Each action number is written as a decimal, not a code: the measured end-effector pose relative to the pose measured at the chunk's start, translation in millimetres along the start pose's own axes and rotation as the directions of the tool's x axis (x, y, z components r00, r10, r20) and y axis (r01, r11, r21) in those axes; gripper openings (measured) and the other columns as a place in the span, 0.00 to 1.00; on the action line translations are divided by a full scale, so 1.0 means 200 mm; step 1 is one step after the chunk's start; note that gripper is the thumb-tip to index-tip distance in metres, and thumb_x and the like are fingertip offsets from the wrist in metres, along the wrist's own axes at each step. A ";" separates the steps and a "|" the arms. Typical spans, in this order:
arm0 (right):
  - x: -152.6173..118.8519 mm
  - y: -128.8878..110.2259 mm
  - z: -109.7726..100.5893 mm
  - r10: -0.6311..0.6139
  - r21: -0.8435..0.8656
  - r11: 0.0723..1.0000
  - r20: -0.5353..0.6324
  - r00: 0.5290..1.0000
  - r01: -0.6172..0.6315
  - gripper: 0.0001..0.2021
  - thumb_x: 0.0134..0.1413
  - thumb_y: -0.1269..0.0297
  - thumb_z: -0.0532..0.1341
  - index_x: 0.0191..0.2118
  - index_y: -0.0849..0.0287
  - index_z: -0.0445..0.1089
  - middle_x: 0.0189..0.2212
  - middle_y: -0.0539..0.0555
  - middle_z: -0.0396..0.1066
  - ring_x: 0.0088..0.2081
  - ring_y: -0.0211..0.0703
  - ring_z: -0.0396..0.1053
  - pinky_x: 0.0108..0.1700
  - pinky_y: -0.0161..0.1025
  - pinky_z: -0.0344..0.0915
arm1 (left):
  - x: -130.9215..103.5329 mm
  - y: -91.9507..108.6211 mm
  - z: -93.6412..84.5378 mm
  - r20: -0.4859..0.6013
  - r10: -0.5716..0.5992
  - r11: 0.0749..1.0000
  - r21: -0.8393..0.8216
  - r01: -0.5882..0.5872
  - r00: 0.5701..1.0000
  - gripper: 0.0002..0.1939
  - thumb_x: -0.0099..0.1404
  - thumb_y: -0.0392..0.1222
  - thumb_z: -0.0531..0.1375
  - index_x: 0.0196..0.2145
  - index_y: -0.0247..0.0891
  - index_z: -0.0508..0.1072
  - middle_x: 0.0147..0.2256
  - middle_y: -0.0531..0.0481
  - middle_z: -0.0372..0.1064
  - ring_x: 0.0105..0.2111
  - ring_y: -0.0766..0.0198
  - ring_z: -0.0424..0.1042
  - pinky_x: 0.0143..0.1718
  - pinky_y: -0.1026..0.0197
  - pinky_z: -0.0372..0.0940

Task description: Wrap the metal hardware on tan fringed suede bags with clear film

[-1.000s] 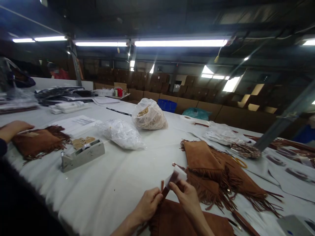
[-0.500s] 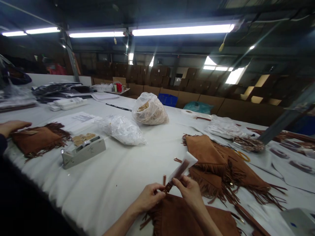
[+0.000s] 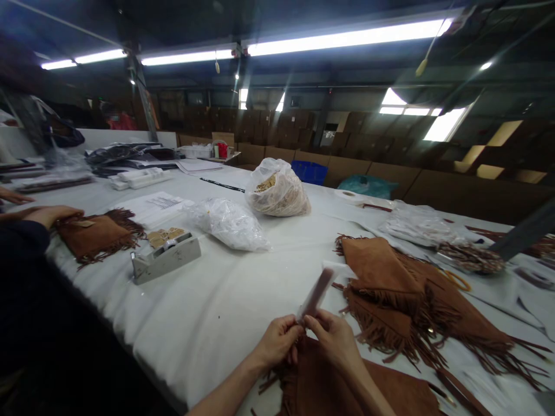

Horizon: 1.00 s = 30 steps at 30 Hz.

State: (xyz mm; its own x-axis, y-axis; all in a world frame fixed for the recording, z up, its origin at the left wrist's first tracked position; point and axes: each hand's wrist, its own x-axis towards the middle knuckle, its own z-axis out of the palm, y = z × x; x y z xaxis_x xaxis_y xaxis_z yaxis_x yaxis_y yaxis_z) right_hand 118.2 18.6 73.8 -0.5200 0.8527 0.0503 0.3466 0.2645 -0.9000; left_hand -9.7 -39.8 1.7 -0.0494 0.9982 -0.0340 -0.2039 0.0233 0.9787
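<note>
Fingers of my left hand (image 3: 280, 341) pinch the lower end of a brown strap (image 3: 319, 292) wrapped in white translucent sheet. Pressed against the same end, right beside it, my right hand (image 3: 332, 335) grips the wrapped strap, whose upper part sticks out past the fingers. Under both hands lies a brown fringed suede piece (image 3: 321, 375), partly hidden by my right forearm. To the right is a pile of brown fringed suede pieces (image 3: 377, 268) on the white table.
A grey tape dispenser (image 3: 167, 259), a clear plastic bag (image 3: 229, 224) and a filled bag (image 3: 277, 188) stand mid-table. At left, a co-worker's hand (image 3: 54, 215) touches another fringed piece (image 3: 97, 234). Yellow-handled scissors (image 3: 457, 281) lie at right.
The view has turned slightly left. My hands have closed together at the strap's lower end, and the white sheet now lies around more of the strap. The co-worker's hand has reached farther over the fringed piece.
</note>
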 end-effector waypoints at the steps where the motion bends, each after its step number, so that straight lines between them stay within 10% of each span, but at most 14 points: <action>1: 0.00 0.00 0.01 0.003 0.002 1.000 -0.007 1.000 -0.003 0.16 0.45 0.52 0.60 0.28 0.62 0.74 0.23 0.53 0.75 0.31 0.49 0.71 0.34 0.38 0.66 | 0.01 0.00 0.00 0.004 -0.010 1.000 -0.016 0.010 1.000 0.21 0.57 0.59 0.55 0.31 0.36 0.64 0.20 0.57 0.62 0.12 0.71 0.62 0.13 0.68 0.52; 14: -0.01 0.02 0.08 -0.017 0.129 0.991 0.023 1.000 0.014 0.18 0.49 0.56 0.59 0.41 0.62 0.75 0.34 0.55 0.77 0.36 0.52 0.73 0.38 0.41 0.69 | -0.03 0.06 -0.04 0.011 0.084 0.987 -0.136 -0.081 0.996 0.22 0.60 0.53 0.58 0.46 0.38 0.59 0.27 0.53 0.70 0.28 0.65 0.71 0.35 0.61 0.64; 19: -0.09 0.12 0.02 -0.169 -0.173 0.967 0.104 0.980 0.186 0.15 0.53 0.60 0.57 0.45 0.57 0.73 0.41 0.56 0.75 0.42 0.51 0.71 0.46 0.44 0.65 | -0.04 -0.02 -0.07 -0.011 0.122 0.991 -0.057 -0.122 0.993 0.19 0.58 0.54 0.59 0.37 0.36 0.66 0.30 0.51 0.70 0.30 0.63 0.71 0.37 0.60 0.66; 23: -0.20 0.25 -0.10 -0.166 -0.610 0.779 0.019 0.986 0.143 0.21 0.45 0.57 0.65 0.46 0.60 0.71 0.44 0.63 0.72 0.46 0.60 0.68 0.48 0.54 0.60 | -0.10 -0.06 -0.08 -0.076 0.070 0.997 -0.035 -0.073 0.995 0.16 0.60 0.53 0.58 0.34 0.36 0.65 0.31 0.51 0.70 0.31 0.63 0.72 0.37 0.61 0.65; 30: -0.37 0.30 -0.06 -0.448 -0.658 0.704 -0.120 0.886 0.267 0.02 0.50 0.69 0.60 0.31 0.56 0.67 0.28 0.51 0.69 0.33 0.46 0.65 0.44 0.46 0.57 | -0.24 -0.05 -0.04 -0.091 0.056 0.997 -0.045 -0.060 0.994 0.15 0.60 0.51 0.59 0.36 0.35 0.69 0.34 0.48 0.72 0.37 0.60 0.71 0.43 0.60 0.64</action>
State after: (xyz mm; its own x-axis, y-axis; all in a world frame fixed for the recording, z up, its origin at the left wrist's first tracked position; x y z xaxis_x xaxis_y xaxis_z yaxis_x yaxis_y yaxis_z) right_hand 186.8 -23.5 21.9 -0.5225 0.6910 0.4995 0.6192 0.7102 -0.3349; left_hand -13.0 -87.4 -8.6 -0.1500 0.9887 0.0027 -0.2441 -0.0397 0.9689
